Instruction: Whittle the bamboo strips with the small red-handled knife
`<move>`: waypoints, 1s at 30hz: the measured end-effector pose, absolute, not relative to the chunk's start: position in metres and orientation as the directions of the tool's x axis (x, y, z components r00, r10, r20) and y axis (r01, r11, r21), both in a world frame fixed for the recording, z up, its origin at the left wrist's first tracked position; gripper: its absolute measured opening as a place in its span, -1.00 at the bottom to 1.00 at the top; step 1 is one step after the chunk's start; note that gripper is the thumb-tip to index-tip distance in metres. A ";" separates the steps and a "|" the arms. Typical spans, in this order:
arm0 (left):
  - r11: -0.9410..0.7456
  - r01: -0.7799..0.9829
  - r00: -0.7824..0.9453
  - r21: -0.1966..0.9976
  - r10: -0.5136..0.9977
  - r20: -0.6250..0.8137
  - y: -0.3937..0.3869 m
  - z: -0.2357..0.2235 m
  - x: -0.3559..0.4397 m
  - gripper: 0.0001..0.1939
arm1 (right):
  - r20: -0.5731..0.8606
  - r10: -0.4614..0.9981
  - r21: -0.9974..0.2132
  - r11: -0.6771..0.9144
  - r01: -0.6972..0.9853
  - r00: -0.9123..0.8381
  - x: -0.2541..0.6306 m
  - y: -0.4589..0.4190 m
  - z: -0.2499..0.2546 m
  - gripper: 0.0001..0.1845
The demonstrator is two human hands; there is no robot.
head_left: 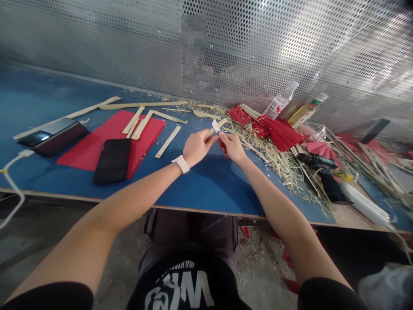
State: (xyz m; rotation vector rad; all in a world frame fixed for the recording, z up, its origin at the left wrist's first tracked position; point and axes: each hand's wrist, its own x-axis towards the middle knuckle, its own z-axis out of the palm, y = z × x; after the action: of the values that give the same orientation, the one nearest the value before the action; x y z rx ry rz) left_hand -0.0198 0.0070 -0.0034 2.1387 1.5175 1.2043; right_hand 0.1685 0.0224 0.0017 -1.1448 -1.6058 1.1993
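My left hand (197, 146), with a pale band on its wrist, is closed around a bamboo strip (222, 123) over the blue table. My right hand (233, 147) grips a small knife (216, 125) with a pale blade and what looks like a red handle, mostly hidden by my fingers. The blade lies against or very near the strip; I cannot tell whether they touch. Another bamboo strip (168, 141) lies left of my left hand. Several short strips (142, 125) rest on red paper sheets (111, 129), beside a black phone (112, 161).
Bamboo shavings (277, 165) cover the table right of my hands. Behind them lie red folded fans (280, 131), a clear bottle (280, 101) and a bottle of yellow liquid (305, 113). A power drill (329, 181) lies at right. A perforated metal panel (129, 51) stands along the back.
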 end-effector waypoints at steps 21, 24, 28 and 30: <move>-0.416 0.651 0.038 0.635 0.854 0.520 0.007 0.000 -0.020 -0.33 | 0.156 0.980 -0.986 0.162 0.042 -0.124 0.146 0.008 -0.004 -0.15; -0.422 0.653 0.033 0.629 0.846 0.532 0.008 0.000 -0.020 -0.33 | 0.172 0.980 -0.982 0.178 0.059 -0.100 0.144 0.006 -0.004 -0.15; -0.422 0.647 0.027 0.636 0.845 0.533 0.008 -0.001 -0.019 -0.30 | 0.187 0.981 -0.979 0.191 0.066 -0.054 0.140 0.003 -0.003 -0.17; -0.415 0.644 0.020 0.643 0.849 0.528 0.008 -0.001 -0.018 -0.29 | 0.189 0.981 -0.980 0.192 0.051 -0.048 0.139 0.002 -0.003 -0.18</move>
State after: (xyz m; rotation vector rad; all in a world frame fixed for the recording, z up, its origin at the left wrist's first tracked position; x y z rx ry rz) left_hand -0.0185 0.0076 -0.0006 2.0707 1.5533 1.3446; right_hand 0.1391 0.0021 -0.0031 -1.0851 -1.3664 1.0701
